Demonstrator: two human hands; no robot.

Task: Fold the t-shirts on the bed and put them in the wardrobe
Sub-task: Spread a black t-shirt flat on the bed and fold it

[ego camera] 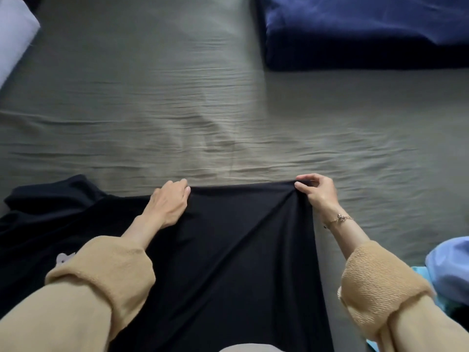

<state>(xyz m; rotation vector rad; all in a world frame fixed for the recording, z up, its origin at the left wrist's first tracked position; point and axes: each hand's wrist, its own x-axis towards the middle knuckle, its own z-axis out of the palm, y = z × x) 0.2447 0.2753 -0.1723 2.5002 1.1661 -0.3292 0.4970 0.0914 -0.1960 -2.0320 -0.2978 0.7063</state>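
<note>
Grey-green bed sheet [203, 110] fills most of the view, wrinkled, with a navy folded blanket or cushion [368, 29] at top right and a pale pillow corner [12, 34] at top left. We hold a black t-shirt [228, 250] low in the centre, its far edge pulled taut between both hands and its body running back toward us; more black cloth bunches out to the left on the sheet.

Our left hand [168, 204] grips the far edge with fingers curled over it. Our right hand [316, 191] pinches the other end of that edge between thumb and fingers, and creases fan out from the pinch. A thin bracelet [338, 219] sits on the right wrist; tan sleeves [106, 273] are pushed up on both arms.

Handling, as we judge it: light, thin, soft knit, no stiffness, probably a bit stretchy and drapey. It will sag and slide unless held at two points, so the hem corners or shoulder seams are the best holds. Not fragile.

Light-blue clothes [449, 270] lie at the right edge, possibly more shirts to fold. A small pale patch [63, 257] shows on the black cloth by the left sleeve, perhaps a print or tag; no readable writing or brand anywhere.
</note>
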